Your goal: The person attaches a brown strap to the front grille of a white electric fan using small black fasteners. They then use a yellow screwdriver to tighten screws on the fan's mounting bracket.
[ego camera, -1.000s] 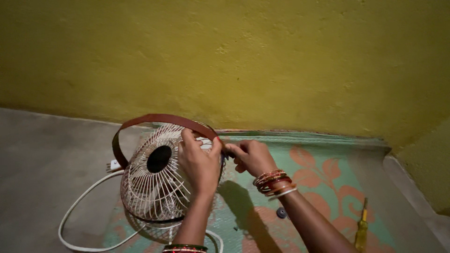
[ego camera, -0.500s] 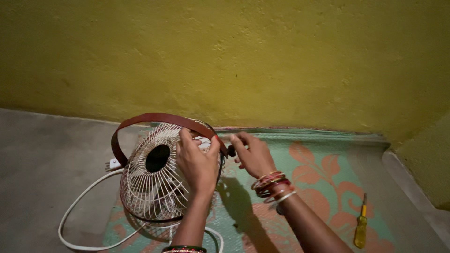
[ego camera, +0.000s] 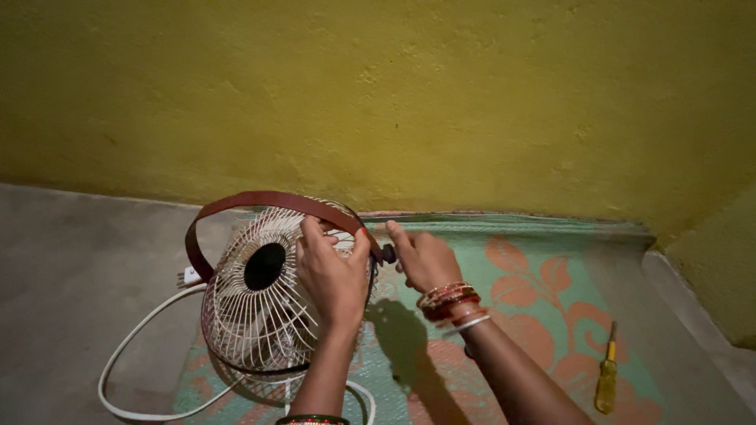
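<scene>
My left hand lies on the front of the small table fan, with the fingers curled over the upper right part of its white wire grille. The hand is closed on the wires there. The fan stands at the near left of the scene, at the left edge of the green mat with orange flowers, and it is tilted a little back. A brown curved band goes over the top of the grille. My right hand is just to the right of the fan, and its fingertips pinch a small dark knob at the right end of that band. A white cable lies in a loop on the grey floor, left of the fan. A yellow screwdriver lies on the mat at the near right, well apart from my hands. Behind everything is a yellow wall.
</scene>
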